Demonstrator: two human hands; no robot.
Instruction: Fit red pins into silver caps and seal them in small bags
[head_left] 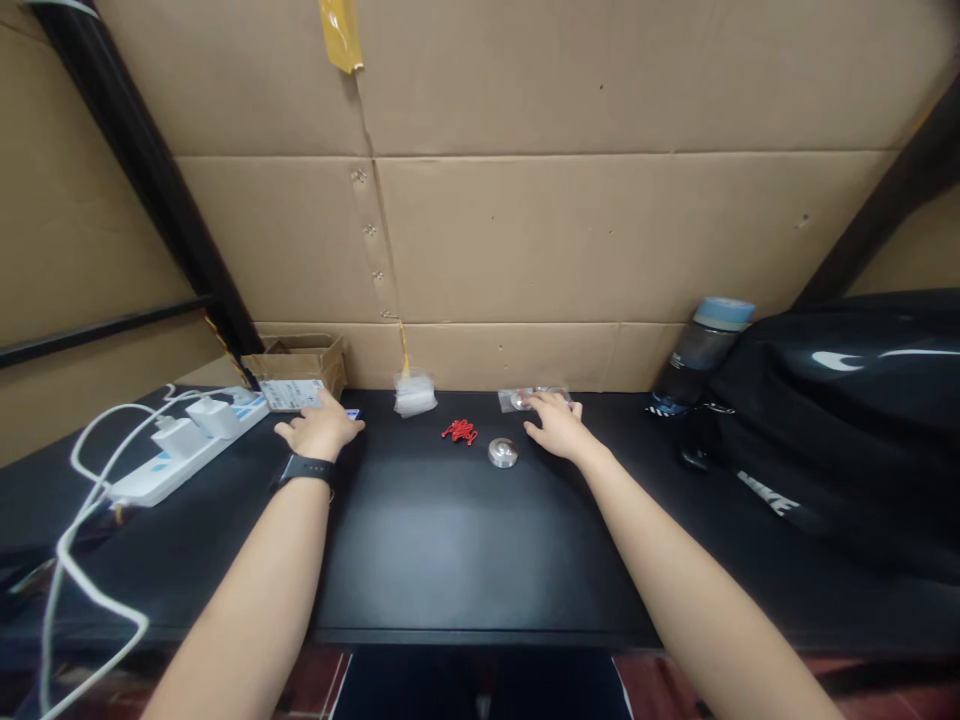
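My left hand (321, 430), with a dark watch (309, 468) at the wrist, is spread open in front of a small cardboard box (334, 362). A thin object with a blue edge (353, 413) shows partly beyond its fingers; most of it is hidden. My right hand (559, 425) reaches over a clear plastic packet (512, 401), fingertips on it and thumb apart. Small items inside the packet are too blurred to name. Left of that hand sits a round, shiny, clear-and-silver disc (503, 453). Beside it lies a bundle of red knotted cord (460, 432).
A stack of clear plastic bags (415, 394) lies by the cardboard wall (525, 240). On the left are a white power strip (157, 478) with plugs and looping white cables (97, 490). A dark bottle (694, 355) and a black bag (847, 430) stand on the right.
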